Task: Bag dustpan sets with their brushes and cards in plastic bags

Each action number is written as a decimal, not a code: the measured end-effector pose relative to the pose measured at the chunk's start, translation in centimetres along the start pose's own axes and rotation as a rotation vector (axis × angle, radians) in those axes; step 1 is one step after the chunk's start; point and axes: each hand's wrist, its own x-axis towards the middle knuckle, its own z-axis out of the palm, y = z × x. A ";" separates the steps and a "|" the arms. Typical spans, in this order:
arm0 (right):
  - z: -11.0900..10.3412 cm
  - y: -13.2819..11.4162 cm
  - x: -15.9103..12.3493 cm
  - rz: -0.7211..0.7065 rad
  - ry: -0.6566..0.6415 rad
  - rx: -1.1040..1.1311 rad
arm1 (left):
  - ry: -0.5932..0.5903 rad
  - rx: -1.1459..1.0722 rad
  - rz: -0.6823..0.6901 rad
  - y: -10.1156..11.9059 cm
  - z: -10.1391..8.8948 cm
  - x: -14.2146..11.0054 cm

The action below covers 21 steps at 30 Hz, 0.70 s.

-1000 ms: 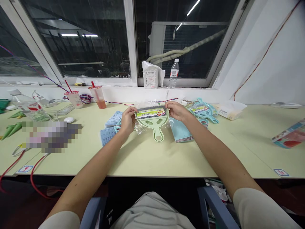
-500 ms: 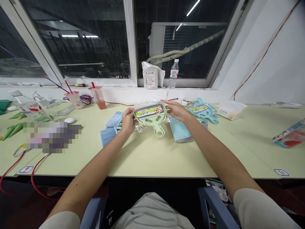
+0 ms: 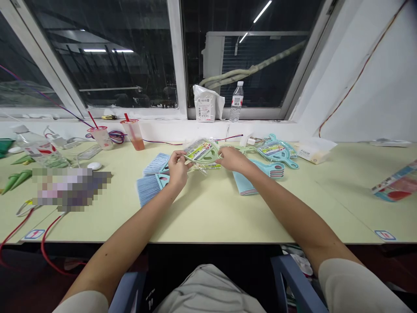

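A light green dustpan (image 3: 205,152) in clear plastic wrap, with a bright printed label, is held up over the middle of the table. My left hand (image 3: 178,170) pinches its left edge. On the other side my right hand (image 3: 232,159) has its fingers closed on the dustpan's right end. Beyond that hand shows a green handle (image 3: 246,149); I cannot tell whether it belongs to the same dustpan. Two brushes with blue bristles (image 3: 150,189) lie left of my left hand. Stacked blue dustpans (image 3: 245,181) rest below my right forearm.
A wrapped blue dustpan set (image 3: 276,150) and a tissue pack (image 3: 315,152) lie at the back right. Two drink cups (image 3: 133,135) with red straws and a large bottle (image 3: 42,148) stand at left. A water bottle (image 3: 237,102) is on the sill.
The green dustpan has turned, its handle swinging from pointing toward me to the right. My right hand has moved down and left, from its upper right edge to its right end.
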 end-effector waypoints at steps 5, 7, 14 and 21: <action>-0.6 1.3 0.2 -0.042 -0.040 -0.055 | -0.082 0.004 -0.025 0.5 0.5 -0.9; -1.4 2.6 0.3 -0.039 -0.017 -0.050 | -0.127 0.018 -0.043 1.0 0.6 -1.3; -3.0 11.2 5.1 -0.010 0.060 -0.104 | -0.127 0.231 -0.041 -0.4 0.8 -2.1; -1.4 18.2 11.0 0.131 -0.053 -0.256 | -0.351 0.446 0.049 -1.4 0.9 -3.5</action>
